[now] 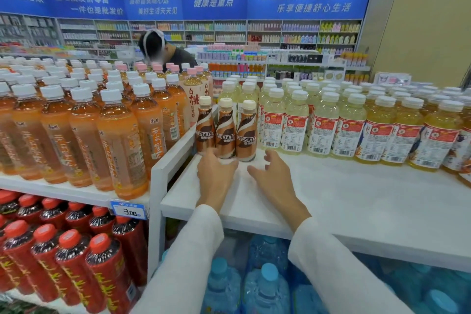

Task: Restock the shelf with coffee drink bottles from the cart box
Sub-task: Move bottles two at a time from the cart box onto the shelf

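While three coffee drink bottles [225, 130] already stand in a row at the back of the white shelf [356, 201], you are at the placing end of a restock cycle, judging by how your hands sit. In the head view, your left hand [216, 176] lies at about 7 o'clock of that row, fingertips touching or nearly touching the base of the middle bottle, its grip open and holding nothing. Your right hand [274, 178] hovers at about 5 o'clock of the row, fingers spread, grip released, just short of the right-hand bottle.

The cart box is not in view, so the next move likely calls for drawing both hands back toward 6 o'clock and turning to fetch more bottles.

Mind the edges. A white divider [175, 150] rises at 9 o'clock of the row, with orange tea bottles [119, 140] packed just beyond it. At 3 o'clock the pale yellow bottles [321, 125] stand just beside the coffee row, so there is no spare width there. The open room is the bare shelf in front, from the row out to the front lip at 6 o'clock; new bottles can go there in further rows. Below the lip sit blue water jugs [265, 285].
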